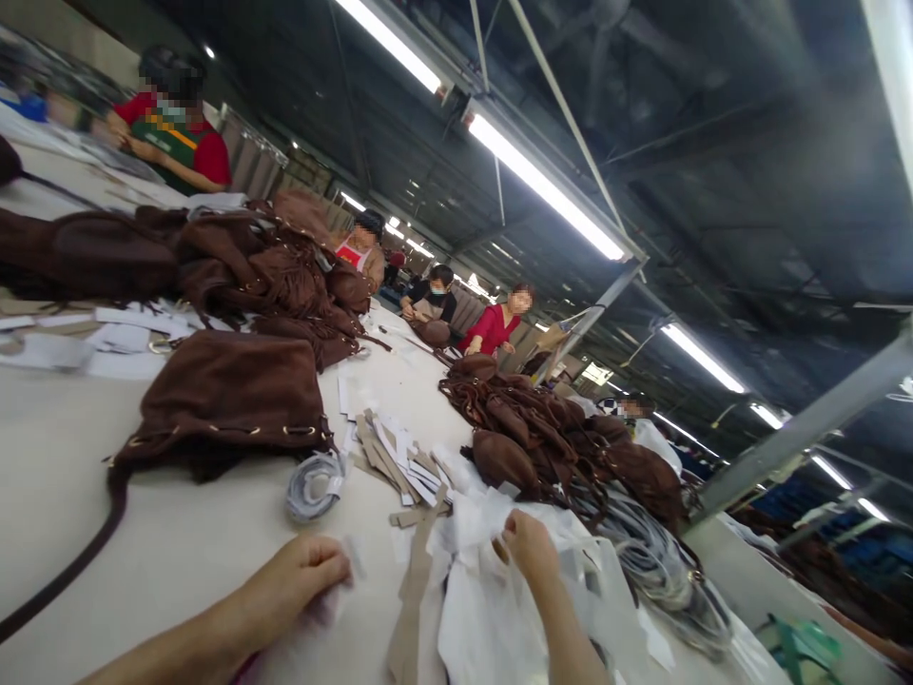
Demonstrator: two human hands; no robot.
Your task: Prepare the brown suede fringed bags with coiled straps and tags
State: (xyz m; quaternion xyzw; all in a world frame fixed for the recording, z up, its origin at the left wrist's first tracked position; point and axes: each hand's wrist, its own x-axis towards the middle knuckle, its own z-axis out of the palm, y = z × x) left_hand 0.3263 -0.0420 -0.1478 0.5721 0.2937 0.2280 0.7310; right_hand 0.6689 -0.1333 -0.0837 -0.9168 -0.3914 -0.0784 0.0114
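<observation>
My left hand (303,571) rests on the white table (178,542), fingers curled over a small pale scrap that I cannot make out. My right hand (529,544) is closed, pinching a piece from the pile of white fabric pieces (492,599) in front of me. A brown suede bag (232,400) with metal eyelets and a long strap lies to the left of my hands. Between bag and hands sits a coil of grey-white tape (314,485). Loose tan and white card strips (399,466) lie scattered just beyond.
More brown bags are heaped at the far left (235,262) and at the right (542,428). Grey cords (656,561) pile up beside the right heap. Several other people sit along the table's far side. A slanted metal post (785,447) rises at right.
</observation>
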